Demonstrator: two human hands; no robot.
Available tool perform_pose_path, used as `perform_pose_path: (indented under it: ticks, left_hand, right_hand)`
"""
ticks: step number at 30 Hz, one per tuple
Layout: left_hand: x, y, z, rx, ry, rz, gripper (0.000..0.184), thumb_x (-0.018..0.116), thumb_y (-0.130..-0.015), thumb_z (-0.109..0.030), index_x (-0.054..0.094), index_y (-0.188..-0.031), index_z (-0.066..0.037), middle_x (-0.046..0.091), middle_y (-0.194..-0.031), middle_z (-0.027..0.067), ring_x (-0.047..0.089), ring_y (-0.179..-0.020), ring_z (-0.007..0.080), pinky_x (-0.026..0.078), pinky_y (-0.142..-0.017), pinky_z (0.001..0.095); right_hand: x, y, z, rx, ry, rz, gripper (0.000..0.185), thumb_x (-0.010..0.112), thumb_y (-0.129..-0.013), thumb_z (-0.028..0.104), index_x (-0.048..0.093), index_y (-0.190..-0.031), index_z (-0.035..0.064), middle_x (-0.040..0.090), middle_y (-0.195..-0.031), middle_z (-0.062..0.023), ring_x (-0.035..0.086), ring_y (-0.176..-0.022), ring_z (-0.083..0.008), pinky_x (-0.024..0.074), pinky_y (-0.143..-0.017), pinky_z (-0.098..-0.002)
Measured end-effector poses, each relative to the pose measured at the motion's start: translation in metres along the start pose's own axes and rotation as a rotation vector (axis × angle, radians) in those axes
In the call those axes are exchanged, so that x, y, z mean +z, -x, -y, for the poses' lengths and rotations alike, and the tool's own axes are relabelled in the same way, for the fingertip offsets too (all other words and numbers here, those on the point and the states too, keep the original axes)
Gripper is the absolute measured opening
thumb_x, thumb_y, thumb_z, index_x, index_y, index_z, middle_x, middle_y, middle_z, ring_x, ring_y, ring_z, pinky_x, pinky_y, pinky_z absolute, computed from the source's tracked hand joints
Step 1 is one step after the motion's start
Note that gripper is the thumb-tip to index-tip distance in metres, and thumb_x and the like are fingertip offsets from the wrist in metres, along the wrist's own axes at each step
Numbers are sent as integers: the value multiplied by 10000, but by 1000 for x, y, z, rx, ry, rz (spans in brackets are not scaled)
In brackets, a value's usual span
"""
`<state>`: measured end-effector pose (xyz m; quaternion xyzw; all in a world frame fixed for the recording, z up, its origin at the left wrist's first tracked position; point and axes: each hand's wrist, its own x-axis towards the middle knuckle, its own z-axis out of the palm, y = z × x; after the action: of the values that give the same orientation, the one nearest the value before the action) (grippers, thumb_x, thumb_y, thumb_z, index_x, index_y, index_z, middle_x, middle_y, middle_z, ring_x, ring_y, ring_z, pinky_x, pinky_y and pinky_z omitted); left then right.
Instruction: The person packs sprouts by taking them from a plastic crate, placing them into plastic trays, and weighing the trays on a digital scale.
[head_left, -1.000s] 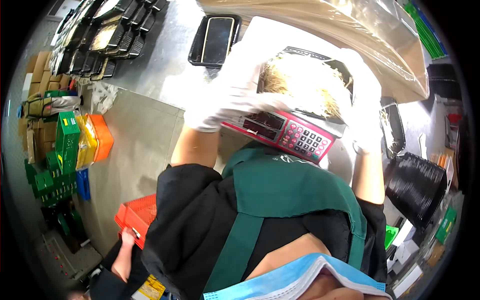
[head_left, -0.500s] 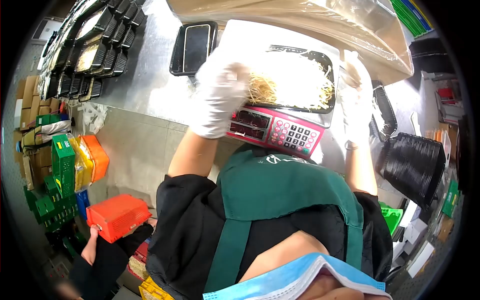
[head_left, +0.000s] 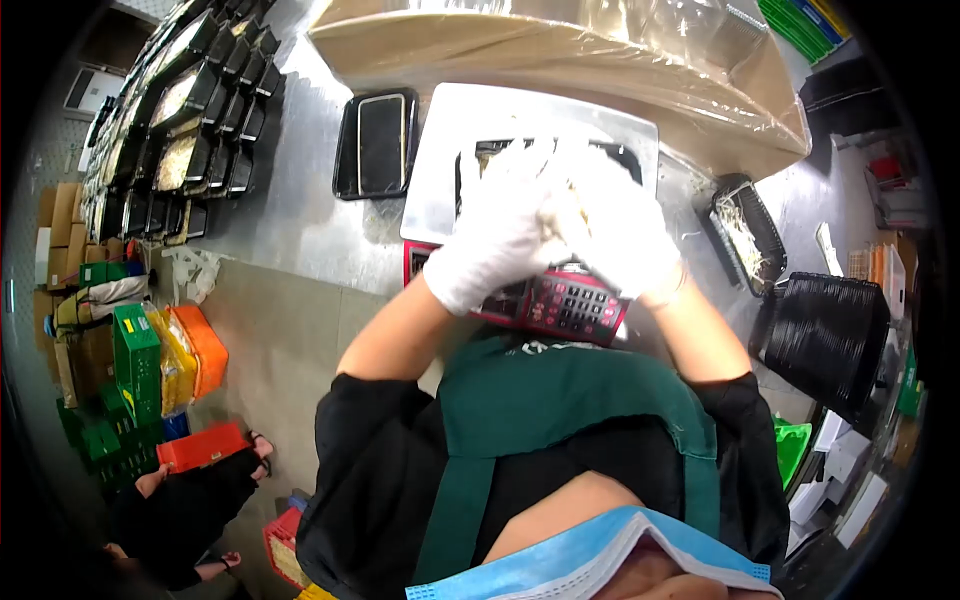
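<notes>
My left hand [head_left: 500,235] and my right hand [head_left: 625,230], both in white gloves, come together over a black plastic tray [head_left: 628,160]. The tray sits on the steel plate [head_left: 430,190] of a red scale [head_left: 580,308] with a keypad. Glare washes out the fingers, so I cannot make out their shape or what is between them. My hands cover most of the tray, including the bean sprouts seen in it earlier.
A flat black tray [head_left: 374,145] is left of the scale. Right of it lies a tray with some sprouts [head_left: 742,235] beside stacked empty trays [head_left: 825,335]. Filled trays [head_left: 185,110] are piled at left. A plastic-lined box [head_left: 560,70] stands behind. Another person [head_left: 180,515] holds a red crate [head_left: 203,446].
Both hands have moved inward from the tray's sides and now meet over it. The view has shifted, with the scale lower in it. The other person's red crate has moved lower.
</notes>
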<state>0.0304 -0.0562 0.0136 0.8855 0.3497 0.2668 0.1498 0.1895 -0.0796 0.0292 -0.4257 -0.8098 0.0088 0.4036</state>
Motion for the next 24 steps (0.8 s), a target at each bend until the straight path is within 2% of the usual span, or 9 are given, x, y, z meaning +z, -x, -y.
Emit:
perform_pose_path:
  ticks: [2, 4, 8, 11, 13, 15, 17, 21, 24]
  left_hand:
    - [0, 1, -4, -39, -150, 29, 815, 758, -614, -373, 448, -1308, -80, 515, -1223, 162, 460, -1157, 374, 304, -971, 606]
    - [-15, -14, -5, -135, 77, 210, 711, 733, -665, -360, 487, -1267, -73, 525, -1207, 177, 455, -1158, 386, 340, -978, 493]
    - [-19, -16, -5, -133, -18, 233, 733, 725, -657, -451, 501, -1234, -57, 472, -1257, 184, 442, -1151, 410, 323, -949, 541]
    - [-15, -15, -4, -124, 15, 132, 742, 716, -662, -494, 515, -1210, -36, 468, -1253, 187, 459, -1109, 430, 339, -904, 538]
    - [-18, -18, -4, -106, -52, 188, 783, 718, -654, -492, 489, -1248, -36, 479, -1214, 175, 462, -1104, 416, 339, -896, 536]
    - [-19, -18, -6, -110, -72, 190, 831, 723, -641, -488, 446, -1291, -50, 481, -1177, 155, 453, -1113, 396, 341, -895, 526]
    - [-19, -18, -4, -119, -58, 223, 818, 717, -657, -478, 438, -1288, -38, 475, -1192, 150, 443, -1129, 391, 331, -906, 537]
    - [-21, -18, -5, -132, -85, 243, 801, 714, -670, -465, 438, -1284, -30, 471, -1224, 151, 440, -1148, 377, 314, -933, 553]
    - [-23, -20, -7, -146, -93, 263, 839, 722, -650, -480, 428, -1306, -47, 474, -1232, 155, 446, -1156, 360, 311, -940, 558]
  right_hand:
    - [-11, -3, 2, 167, -93, 219, 211, 573, -849, 247, 614, -954, 68, 603, -914, -106, 583, -873, -260, 466, -777, -359]
    - [-14, -9, -2, 286, -71, 392, 238, 594, -832, 270, 607, -947, 62, 601, -893, -123, 587, -849, -278, 469, -764, -372]
    - [-42, -35, -14, 180, -95, 375, 315, 613, -810, 342, 617, -963, 67, 609, -865, -131, 602, -791, -289, 487, -718, -381]
    - [-62, -61, -44, 168, 170, 434, 470, 592, -841, 379, 564, -1233, 122, 581, -1216, -135, 585, -1054, -308, 461, -911, -367]
    - [-67, -113, -85, 369, 336, 462, 448, 496, -883, 505, 638, -1117, 151, 668, -1015, -126, 644, -908, -283, 497, -834, -379]
    - [-56, -150, -174, 463, 469, 295, 365, 549, -871, 402, 616, -1168, 202, 689, -894, -119, 657, -865, -251, 504, -791, -363]
    - [-56, -170, -286, 547, 601, 277, 486, 562, -842, 346, 477, -1309, 241, 609, -1139, -136, 590, -1041, -283, 459, -894, -384]
    - [-50, -139, -334, 757, 1037, 659, 691, 583, -808, 347, 289, -1421, 219, 339, -1440, -158, 375, -1280, -322, 338, -1039, -414]
    - [-54, -135, -345, 884, 860, 647, 562, 501, -867, 235, 340, -1403, 178, 414, -1391, -159, 421, -1265, -308, 357, -1035, -395]
